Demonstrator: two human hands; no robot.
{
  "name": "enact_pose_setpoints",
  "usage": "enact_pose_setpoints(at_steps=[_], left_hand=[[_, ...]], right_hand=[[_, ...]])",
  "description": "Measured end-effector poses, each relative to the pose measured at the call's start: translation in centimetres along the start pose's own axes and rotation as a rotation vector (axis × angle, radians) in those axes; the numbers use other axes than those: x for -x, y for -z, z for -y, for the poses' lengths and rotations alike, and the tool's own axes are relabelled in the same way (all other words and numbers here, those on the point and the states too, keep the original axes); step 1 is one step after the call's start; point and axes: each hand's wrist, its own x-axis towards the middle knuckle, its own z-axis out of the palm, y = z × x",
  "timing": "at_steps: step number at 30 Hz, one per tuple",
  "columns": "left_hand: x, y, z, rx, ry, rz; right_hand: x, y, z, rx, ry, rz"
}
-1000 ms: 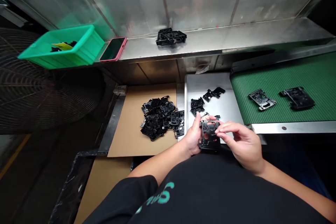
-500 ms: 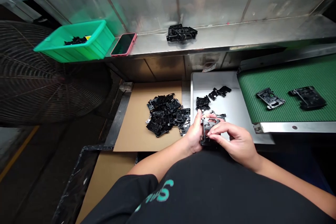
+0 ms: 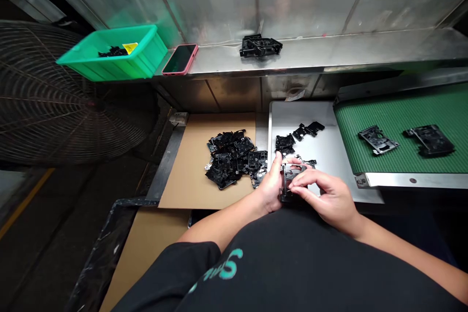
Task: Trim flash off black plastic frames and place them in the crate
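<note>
My left hand point(image 3: 271, 186) is closed around a black plastic frame part point(image 3: 286, 194) with an opening in its middle, held close to my body. The thumb and fingers of my right hand point(image 3: 327, 197) are pinched together over the same part's opening; whatever is between those fingertips is too small to name. Just beyond my hands, several black plastic parts point(image 3: 284, 143) lie on a pale metal tray point(image 3: 334, 156). To the left, a heap of similar black parts point(image 3: 228, 158) rests on a sheet of cardboard point(image 3: 190, 165).
A green conveyor belt point(image 3: 387, 112) at the right carries two black parts point(image 3: 431, 139). On the metal shelf point(image 3: 310, 53) stand a green bin point(image 3: 120, 66), a phone point(image 3: 180, 59) and stacked black parts point(image 3: 260, 46). A large caged fan point(image 3: 73, 102) is at far left.
The view has shifted slightly, so the shelf and its things appear a little further right. Both hands keep nearly the same hold on the black part.
</note>
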Motion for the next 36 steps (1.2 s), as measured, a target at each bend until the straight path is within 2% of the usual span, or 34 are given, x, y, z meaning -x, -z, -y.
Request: enact_pose_setpoints(at_steps=[20, 29, 33, 36], left_hand=[[-0.7, 0.7, 0.5, 0.006, 0.013, -0.014], [0.1, -0.4, 0.0, -0.042, -0.023, -0.076], [0.2, -0.6, -0.1, -0.034, -0.033, -0.088], [0.2, -0.5, -0.1, -0.017, -0.029, -0.051]], right_hand=[[0.0, -0.1, -0.3, 0.053, 0.056, -0.01], [-0.1, -0.3, -0.3, 0.113, 0.118, 0.016], [-0.1, -0.3, -0.3, 0.076, 0.084, 0.023], [0.1, -0.2, -0.2, -0.057, 0.017, -0.056]])
